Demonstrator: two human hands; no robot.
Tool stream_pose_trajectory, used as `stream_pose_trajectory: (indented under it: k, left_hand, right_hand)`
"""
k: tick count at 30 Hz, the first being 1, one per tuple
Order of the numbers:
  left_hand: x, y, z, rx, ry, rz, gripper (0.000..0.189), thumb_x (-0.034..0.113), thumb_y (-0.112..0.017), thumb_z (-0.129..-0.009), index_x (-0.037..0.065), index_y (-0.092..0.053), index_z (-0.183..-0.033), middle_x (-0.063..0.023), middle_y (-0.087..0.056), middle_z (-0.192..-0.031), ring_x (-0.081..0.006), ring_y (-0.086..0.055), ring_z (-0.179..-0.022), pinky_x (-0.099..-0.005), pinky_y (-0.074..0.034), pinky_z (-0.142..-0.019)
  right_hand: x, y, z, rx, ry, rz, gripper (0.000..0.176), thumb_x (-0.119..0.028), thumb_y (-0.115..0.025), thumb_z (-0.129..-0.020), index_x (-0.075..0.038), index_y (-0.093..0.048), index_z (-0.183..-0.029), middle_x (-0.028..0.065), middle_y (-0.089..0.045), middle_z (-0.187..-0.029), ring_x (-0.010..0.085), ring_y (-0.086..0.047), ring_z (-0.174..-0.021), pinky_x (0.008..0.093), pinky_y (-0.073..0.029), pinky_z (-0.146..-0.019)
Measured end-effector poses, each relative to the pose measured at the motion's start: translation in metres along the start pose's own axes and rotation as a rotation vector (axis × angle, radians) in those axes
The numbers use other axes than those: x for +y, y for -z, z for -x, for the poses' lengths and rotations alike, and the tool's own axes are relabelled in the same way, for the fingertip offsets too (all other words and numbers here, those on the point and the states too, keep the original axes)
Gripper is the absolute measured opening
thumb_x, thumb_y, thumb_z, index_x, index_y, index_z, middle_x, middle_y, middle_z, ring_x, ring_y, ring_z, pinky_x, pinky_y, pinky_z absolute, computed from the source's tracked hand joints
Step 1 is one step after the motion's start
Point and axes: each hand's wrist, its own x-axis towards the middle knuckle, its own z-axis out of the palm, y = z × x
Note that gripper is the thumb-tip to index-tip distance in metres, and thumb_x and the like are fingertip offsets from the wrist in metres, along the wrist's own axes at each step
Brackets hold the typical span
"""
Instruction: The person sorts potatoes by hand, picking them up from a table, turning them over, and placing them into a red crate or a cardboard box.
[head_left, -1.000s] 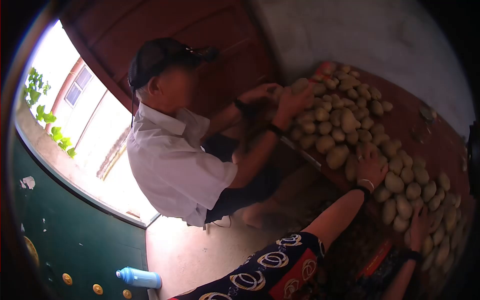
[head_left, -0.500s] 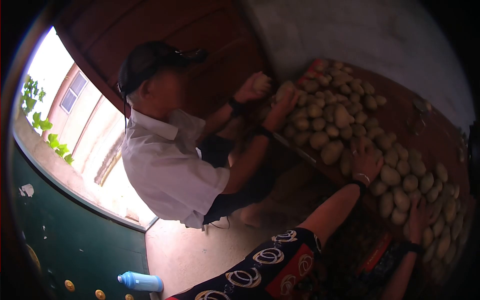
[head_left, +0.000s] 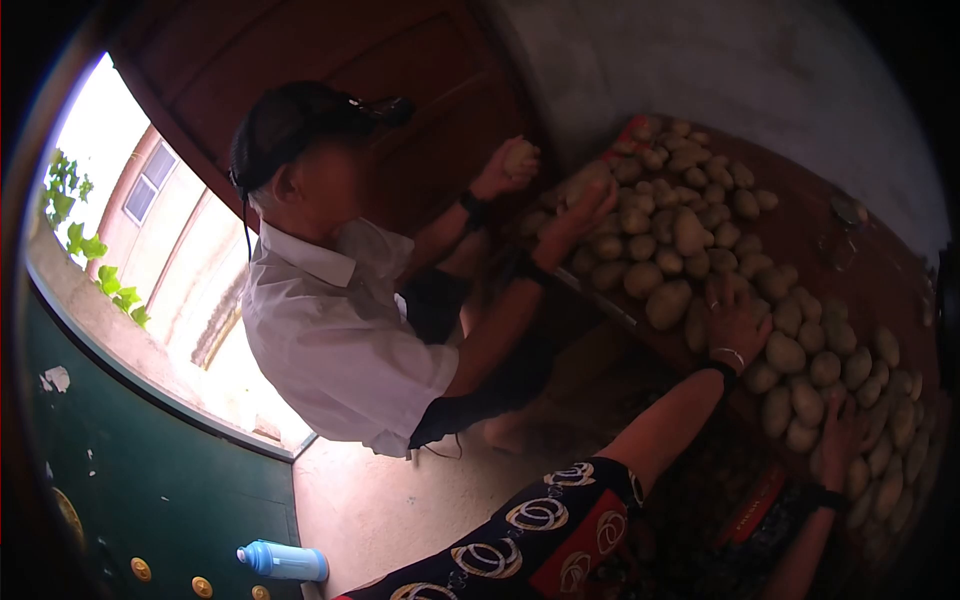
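Observation:
Many pale potatoes (head_left: 688, 232) lie piled along a reddish-brown table. My left hand (head_left: 737, 325), with a ring and a pale bracelet, rests on the middle of the pile, its fingers spread over the potatoes. Farther right, my right hand (head_left: 843, 438) lies on another part of the heap with its fingers apart, touching potatoes. Each wrist wears a dark band. Neither palm shows, and I see no potato gripped in either hand.
Across the table corner a co-worker in a white shirt (head_left: 335, 330) holds a potato (head_left: 519, 158) in one hand; the other hand (head_left: 588, 208) is at the pile's far end. A dark box with red edging (head_left: 755, 505) sits below the table. A blue bottle (head_left: 285, 561) stands by the green door (head_left: 170, 480).
The co-worker's hand with the potato has shifted slightly, and their other hand has lifted a little from the pile. My hands stay nearly in place on the potatoes.

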Motion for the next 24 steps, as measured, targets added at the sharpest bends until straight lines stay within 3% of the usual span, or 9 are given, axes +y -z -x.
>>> stream_pose_trajectory:
  k: [4,6,7,9,24]
  left_hand:
    - [0.0,0.0,0.0,0.005,-0.001,-0.005,0.058,0.044,-0.058,-0.078,0.002,-0.05,-0.117,-0.0137,-0.021,-0.144,-0.0416,-0.02,-0.132,-0.0541,-0.03,-0.098]
    - [0.0,-0.002,0.0,0.002,-0.004,-0.005,0.058,0.044,-0.058,-0.078,0.002,-0.05,-0.117,-0.0137,-0.021,-0.144,-0.0416,-0.021,-0.131,-0.054,-0.03,-0.098]
    - [0.0,-0.004,0.0,0.018,-0.005,0.004,0.057,0.044,-0.058,-0.078,0.002,-0.05,-0.117,-0.0138,-0.022,-0.144,-0.0417,-0.02,-0.131,-0.054,-0.03,-0.098]
    - [0.0,-0.004,0.001,0.033,-0.006,0.014,0.057,0.044,-0.058,-0.078,0.002,-0.05,-0.116,-0.0138,-0.022,-0.144,-0.0418,-0.02,-0.131,-0.0541,-0.03,-0.098]
    - [0.0,-0.004,0.001,0.058,-0.031,0.01,0.05,0.044,-0.057,-0.079,0.005,-0.055,-0.109,-0.0176,-0.025,-0.142,-0.0432,-0.022,-0.129,-0.0553,-0.028,-0.1]
  right_hand:
    - [-0.005,0.032,0.026,0.006,0.033,-0.109,0.065,-0.059,-0.029,-0.089,-0.013,-0.042,-0.133,0.0216,-0.037,-0.136,0.0312,-0.026,-0.132,0.0547,-0.007,-0.106]
    - [0.004,0.03,0.027,0.035,0.167,-0.143,0.065,-0.059,-0.028,-0.089,-0.013,-0.042,-0.132,0.0215,-0.038,-0.136,0.0307,-0.027,-0.132,0.0549,-0.007,-0.105]
    - [0.001,0.023,0.02,0.034,0.167,-0.142,0.065,-0.059,-0.028,-0.089,-0.013,-0.042,-0.132,0.0215,-0.038,-0.136,0.0307,-0.027,-0.132,0.0549,-0.007,-0.105]
    - [-0.007,0.004,0.004,-0.035,-0.06,0.132,0.065,-0.06,-0.028,-0.089,-0.013,-0.042,-0.132,0.0216,-0.038,-0.135,0.031,-0.027,-0.132,0.055,-0.007,-0.105]
    - [-0.007,0.027,0.022,-0.002,0.033,-0.085,0.065,-0.06,-0.029,-0.089,-0.015,-0.04,-0.133,0.0217,-0.035,-0.137,0.032,-0.026,-0.132,0.0548,-0.008,-0.105]
